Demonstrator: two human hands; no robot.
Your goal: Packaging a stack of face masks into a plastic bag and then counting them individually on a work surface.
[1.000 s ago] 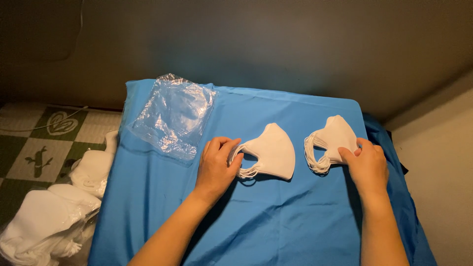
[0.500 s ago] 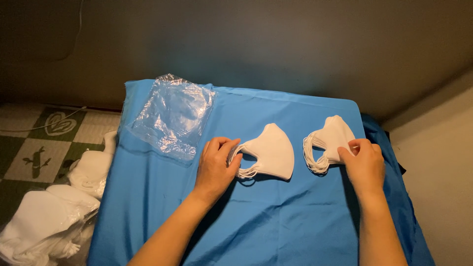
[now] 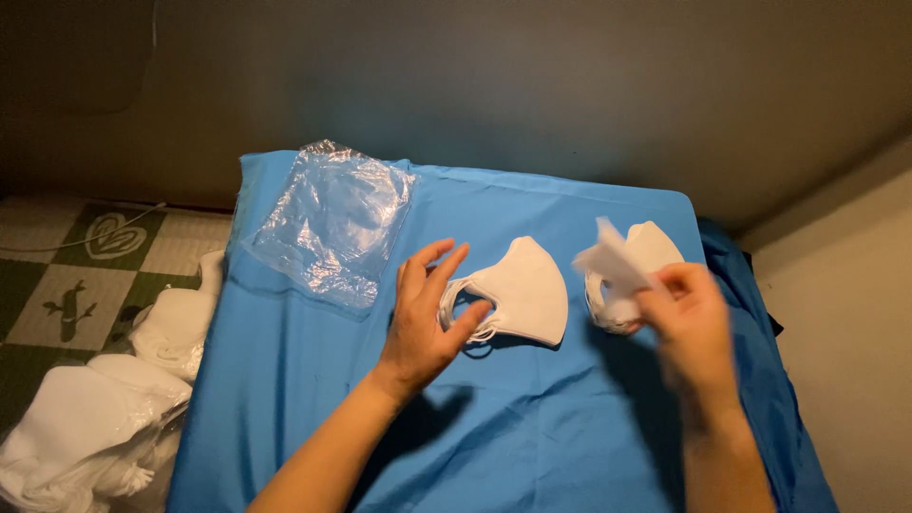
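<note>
Beside left hand [image 3: 423, 318]: plastic bags [image 3: 332, 221]

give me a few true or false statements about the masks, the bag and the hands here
1. The right hand holds a white folded face mask lifted off the stack of white masks. True.
2. The clear crinkled plastic bag lies right of the masks. False: it lies to their left.
3. The left hand touches the single white mask on the blue cloth. True.
4. The cloth is red. False: it is blue.
</note>
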